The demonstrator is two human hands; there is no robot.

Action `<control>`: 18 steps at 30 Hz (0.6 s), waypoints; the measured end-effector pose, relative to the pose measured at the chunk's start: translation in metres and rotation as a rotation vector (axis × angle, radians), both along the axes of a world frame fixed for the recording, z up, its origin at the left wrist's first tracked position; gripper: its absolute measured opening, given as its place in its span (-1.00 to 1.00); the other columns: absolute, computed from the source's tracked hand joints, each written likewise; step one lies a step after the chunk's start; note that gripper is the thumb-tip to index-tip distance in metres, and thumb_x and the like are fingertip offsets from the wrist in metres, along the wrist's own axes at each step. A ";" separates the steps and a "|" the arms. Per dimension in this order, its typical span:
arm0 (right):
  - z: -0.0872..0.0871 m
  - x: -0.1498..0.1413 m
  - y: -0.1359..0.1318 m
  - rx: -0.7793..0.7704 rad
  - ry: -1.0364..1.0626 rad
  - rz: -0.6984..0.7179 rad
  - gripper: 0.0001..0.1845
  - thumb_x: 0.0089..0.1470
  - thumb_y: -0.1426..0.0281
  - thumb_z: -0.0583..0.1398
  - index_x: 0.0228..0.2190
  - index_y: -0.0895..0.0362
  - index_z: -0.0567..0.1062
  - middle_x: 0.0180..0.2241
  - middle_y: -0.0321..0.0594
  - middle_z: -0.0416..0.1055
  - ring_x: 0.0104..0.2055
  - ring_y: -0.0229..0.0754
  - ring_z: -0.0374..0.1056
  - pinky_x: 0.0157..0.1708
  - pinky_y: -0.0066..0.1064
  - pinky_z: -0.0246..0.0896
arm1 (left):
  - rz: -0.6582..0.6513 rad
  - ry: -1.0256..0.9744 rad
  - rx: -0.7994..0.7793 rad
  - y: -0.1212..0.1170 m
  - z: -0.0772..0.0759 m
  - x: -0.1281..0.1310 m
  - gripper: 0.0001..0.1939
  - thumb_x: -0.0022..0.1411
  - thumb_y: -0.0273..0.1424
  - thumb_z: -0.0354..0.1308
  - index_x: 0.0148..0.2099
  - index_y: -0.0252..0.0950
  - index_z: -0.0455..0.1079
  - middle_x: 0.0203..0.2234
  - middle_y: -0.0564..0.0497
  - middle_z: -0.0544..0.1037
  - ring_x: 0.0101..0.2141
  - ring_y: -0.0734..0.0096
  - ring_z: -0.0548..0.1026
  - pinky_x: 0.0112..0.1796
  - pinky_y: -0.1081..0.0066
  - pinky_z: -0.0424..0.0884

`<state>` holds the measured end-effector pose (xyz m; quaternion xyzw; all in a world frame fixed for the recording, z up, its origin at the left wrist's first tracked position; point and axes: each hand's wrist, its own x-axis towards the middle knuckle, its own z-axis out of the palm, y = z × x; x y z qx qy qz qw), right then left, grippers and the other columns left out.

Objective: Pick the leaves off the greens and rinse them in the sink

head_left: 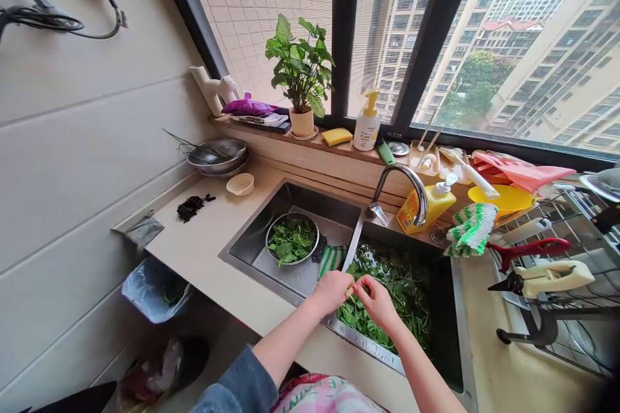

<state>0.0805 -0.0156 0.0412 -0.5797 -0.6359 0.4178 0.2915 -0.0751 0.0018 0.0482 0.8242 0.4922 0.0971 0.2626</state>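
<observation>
Over the divider of the double sink, my left hand (334, 289) is closed on a thin green stem (349, 293). My right hand (375, 300) pinches at the same stem, its fingertips touching or nearly touching the left ones. Beneath my right hand, the right basin (443, 310) holds water and many loose leafy greens (404, 290). In the left basin (252, 242) sits a round bowl (317, 251) filled with picked green leaves (292, 239). A green-striped cloth (332, 259) lies beside that bowl, close to my left hand.
A curved faucet (407, 171) rises behind the divider, with a yellow bottle (426, 206) beside it. At right stands a wire rack (557, 258) with scissors (552, 279). Left on the counter are a small bowl (240, 184) and a dark clump (192, 208); a lined bin (157, 290) hangs below.
</observation>
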 end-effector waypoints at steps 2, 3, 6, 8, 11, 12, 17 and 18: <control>0.000 -0.008 0.002 0.024 -0.089 0.070 -0.80 -0.03 0.29 0.05 -0.58 0.13 0.29 -0.63 -0.35 0.21 -0.57 -0.31 0.04 -0.56 -0.49 -0.09 | -0.055 0.097 0.054 0.001 0.003 -0.006 -0.83 0.17 -0.40 -0.03 -0.30 -0.29 0.39 -0.38 -0.07 0.52 -0.31 0.26 0.46 -0.27 0.36 0.32; 0.000 -0.013 0.003 0.041 -0.130 0.105 -0.83 -0.05 0.33 0.05 -0.59 0.13 0.28 -0.63 -0.34 0.22 -0.57 -0.31 0.04 -0.56 -0.49 -0.10 | -0.071 0.132 0.074 0.002 0.003 -0.010 -0.83 0.18 -0.42 -0.04 -0.32 -0.30 0.38 -0.39 -0.08 0.52 -0.32 0.25 0.46 -0.27 0.35 0.32; -0.005 -0.039 0.008 0.109 -0.215 0.140 -0.89 -0.11 0.41 0.04 -0.61 0.12 0.27 -0.61 -0.31 0.23 -0.56 -0.31 0.05 -0.54 -0.48 -0.11 | -0.063 0.183 0.099 0.003 0.000 -0.030 -0.85 0.16 -0.47 -0.04 -0.34 -0.31 0.37 -0.41 -0.09 0.52 -0.33 0.23 0.47 -0.28 0.34 0.33; -0.012 -0.062 0.014 0.128 -0.177 0.106 -0.90 -0.12 0.41 0.03 -0.61 0.12 0.26 -0.60 -0.31 0.22 -0.56 -0.31 0.06 -0.53 -0.48 -0.11 | -0.014 0.165 0.096 0.004 -0.005 -0.048 -0.86 0.14 -0.48 -0.02 -0.34 -0.30 0.37 -0.41 -0.08 0.52 -0.33 0.25 0.46 -0.28 0.35 0.32; -0.025 -0.100 0.030 0.021 0.045 -0.049 -0.84 -0.11 0.31 0.06 -0.62 0.11 0.23 -0.66 -0.37 0.15 -0.58 -0.31 0.02 -0.56 -0.48 -0.11 | 0.097 0.057 0.054 0.013 -0.013 -0.081 -0.86 0.12 -0.45 0.01 -0.32 -0.27 0.39 -0.40 -0.04 0.52 -0.31 0.29 0.46 -0.28 0.40 0.31; -0.029 -0.111 0.035 -0.056 0.156 -0.124 -0.79 -0.10 0.26 0.06 -0.62 0.11 0.22 -0.67 -0.39 0.12 -0.60 -0.32 0.00 -0.58 -0.49 -0.12 | 0.139 0.002 0.030 0.018 -0.016 -0.093 -0.86 0.12 -0.43 0.01 -0.32 -0.26 0.40 -0.39 -0.01 0.53 -0.32 0.31 0.45 -0.28 0.41 0.31; -0.030 -0.130 0.051 -0.448 0.635 -0.264 -0.64 -0.16 0.09 0.19 -0.53 0.13 0.27 -0.59 -0.36 0.24 -0.61 -0.37 0.08 -0.63 -0.54 -0.10 | 0.452 -0.219 -0.147 0.084 -0.042 -0.160 -0.80 0.12 -0.34 0.00 -0.28 -0.24 0.43 -0.34 0.03 0.52 -0.30 0.39 0.45 -0.26 0.45 0.32; -0.028 -0.127 0.049 -0.492 0.662 -0.257 -0.64 -0.18 0.10 0.22 -0.52 0.13 0.29 -0.57 -0.35 0.27 -0.59 -0.37 0.11 -0.62 -0.55 -0.08 | 0.512 -0.212 -0.182 0.102 -0.051 -0.173 -0.79 0.11 -0.33 0.02 -0.26 -0.25 0.43 -0.30 0.00 0.51 -0.26 0.37 0.45 -0.21 0.43 0.32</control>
